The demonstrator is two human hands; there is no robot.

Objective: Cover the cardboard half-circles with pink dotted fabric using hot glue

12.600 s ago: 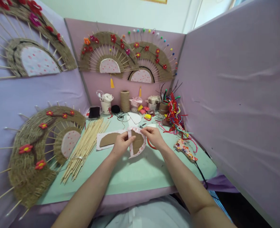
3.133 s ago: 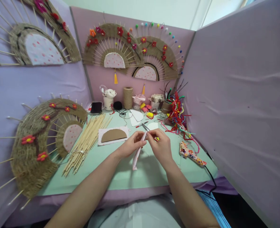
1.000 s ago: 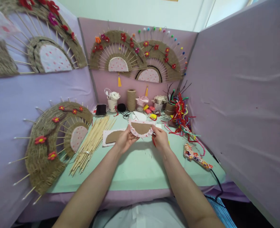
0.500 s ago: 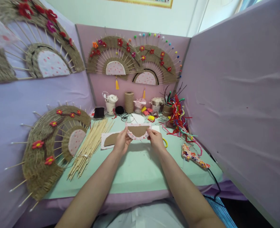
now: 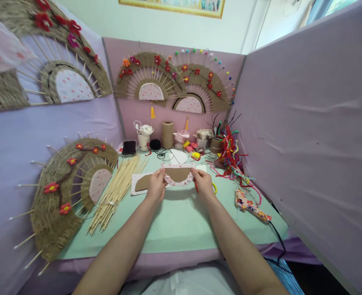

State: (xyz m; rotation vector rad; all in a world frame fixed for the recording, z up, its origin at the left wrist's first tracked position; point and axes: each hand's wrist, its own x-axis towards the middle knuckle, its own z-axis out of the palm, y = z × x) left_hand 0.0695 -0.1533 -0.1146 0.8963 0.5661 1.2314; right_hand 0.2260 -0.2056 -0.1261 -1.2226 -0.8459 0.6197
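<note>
Between my two hands I hold up a half-round piece of brown cardboard [image 5: 179,175], its edges wrapped in white fabric with pink dots. My left hand [image 5: 157,185] pinches its left corner; my right hand [image 5: 202,181] pinches the right corner. The straight edge faces away from me and the pleated curved edge faces me. Behind my left hand, a second cardboard half-round [image 5: 142,183] lies on a flat piece of fabric. Scissors with a yellow handle [image 5: 214,187] lie on the table, partly hidden by my right hand.
Thin bamboo sticks [image 5: 116,192] lie to the left. A flower-patterned glue gun [image 5: 251,206] with a black cord rests at right. Along the back stand a twine spool [image 5: 167,135] and tangled pipe cleaners [image 5: 229,151]. A twine fan [image 5: 73,192] leans on the left partition.
The whole scene has shifted slightly downward in view as the head tilted up. Both hands still hold the fabric-edged cardboard in nearly the same place.
</note>
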